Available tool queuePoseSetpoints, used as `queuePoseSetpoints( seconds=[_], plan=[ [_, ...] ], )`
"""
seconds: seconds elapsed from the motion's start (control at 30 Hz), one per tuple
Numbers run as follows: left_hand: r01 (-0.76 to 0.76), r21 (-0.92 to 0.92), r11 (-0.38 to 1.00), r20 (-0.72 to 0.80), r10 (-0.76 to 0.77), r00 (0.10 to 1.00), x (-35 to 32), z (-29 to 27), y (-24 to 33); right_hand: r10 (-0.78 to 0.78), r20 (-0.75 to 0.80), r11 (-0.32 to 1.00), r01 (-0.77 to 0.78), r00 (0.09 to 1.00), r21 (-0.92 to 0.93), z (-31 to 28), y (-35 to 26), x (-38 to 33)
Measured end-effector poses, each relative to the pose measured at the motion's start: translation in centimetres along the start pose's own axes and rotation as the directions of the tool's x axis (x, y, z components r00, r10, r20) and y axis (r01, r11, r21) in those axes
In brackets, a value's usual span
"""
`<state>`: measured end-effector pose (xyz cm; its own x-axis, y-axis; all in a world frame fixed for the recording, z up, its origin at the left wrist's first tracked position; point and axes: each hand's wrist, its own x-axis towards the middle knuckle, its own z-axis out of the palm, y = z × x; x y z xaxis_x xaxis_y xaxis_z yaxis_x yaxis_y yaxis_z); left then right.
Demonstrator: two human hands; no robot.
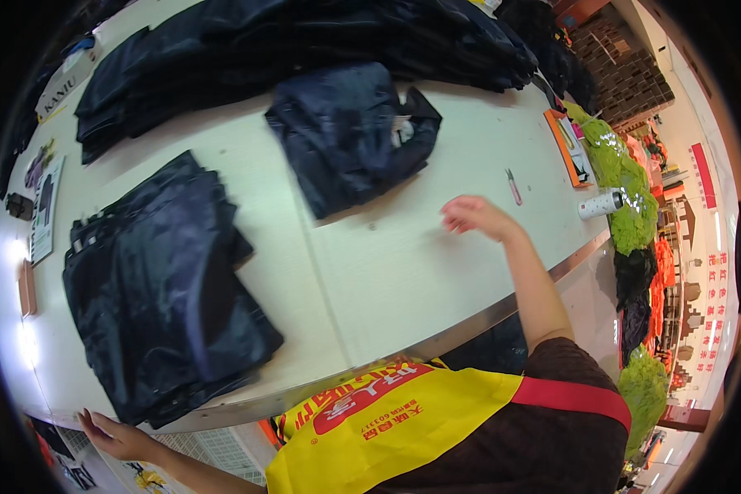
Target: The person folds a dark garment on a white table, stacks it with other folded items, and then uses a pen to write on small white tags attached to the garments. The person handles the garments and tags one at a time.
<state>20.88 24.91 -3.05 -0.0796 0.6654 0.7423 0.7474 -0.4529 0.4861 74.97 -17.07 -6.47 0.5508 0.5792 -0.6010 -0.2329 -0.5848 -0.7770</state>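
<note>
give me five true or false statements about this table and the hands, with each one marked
1. The right hand holds nothing. True.
2. The person wears a green apron. False: the yellow apron has a red strap.
3. The left dark folded pile is nearer the left hand than the right. True.
4. The small pink tool lies between the right hand and the orange-sided box. True.
5. The left hand grips that tool. False: it lies on the white table.

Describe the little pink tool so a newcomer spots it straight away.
On the white table, go to the right side. Between the right hand and the orange box lies the tool. It's slim and pinkish with a thin greyish tip, unlike the thick white bottle.
</note>
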Motion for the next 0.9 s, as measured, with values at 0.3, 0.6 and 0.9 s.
queuePoseSetpoints(
  seconds=[0.3, 0.6, 0.9],
  plan=[
    [0.016, -0.658, 0.753, 0.649, 0.556, 0.519, -27.5, 9.4, 29.6, -0.169, -0.869, 0.949, -0.162, 0.466, -0.271, -49.1, 21.6, 0.9],
    [-0.196, -0.386, 0.901, 0.791, 0.433, 0.433, -30.4, 10.7, 29.8, -0.274, -0.91, 0.674, -0.613, 0.31, -0.412, -53.0, 20.0, 6.5],
    [-0.226, -0.349, 0.91, 0.833, 0.411, 0.37, -30.9, 11.1, 30.0, -0.348, -0.859, 0.635, -0.579, 0.376, -0.511, -59.0, 25.9, 6.1]
  ],
)
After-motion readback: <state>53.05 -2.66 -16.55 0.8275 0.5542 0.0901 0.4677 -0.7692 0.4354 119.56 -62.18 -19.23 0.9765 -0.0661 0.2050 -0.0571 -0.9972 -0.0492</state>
